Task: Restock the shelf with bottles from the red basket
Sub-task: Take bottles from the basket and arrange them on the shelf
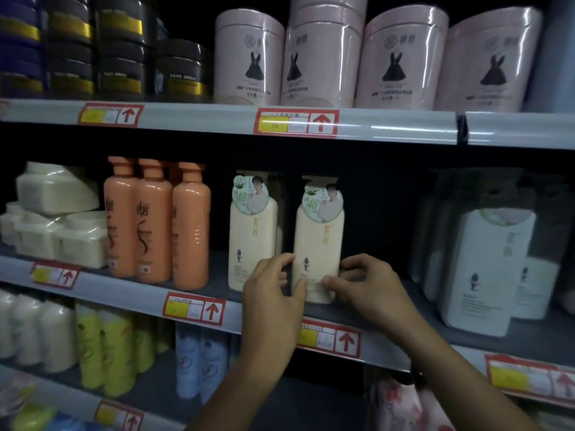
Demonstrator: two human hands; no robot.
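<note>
Grey middle shelf with orange bottles, cream bottles, white packs.

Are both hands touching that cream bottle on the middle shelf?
Touching. The head view shows the left hand and right hand pinching the cream bottle from either side.

So the bottle sits dead center of the frame, upright on the middle shelf, near its front edge. It's a cream, flat-sided thing with a round green-and-white tag hanging over its neck and small print down low. A second bottle, same cream look and same tag, stands just left of it and a bit further back. Cap on both is hidden behind the tags, probably a pump but I can't tell.
</note>
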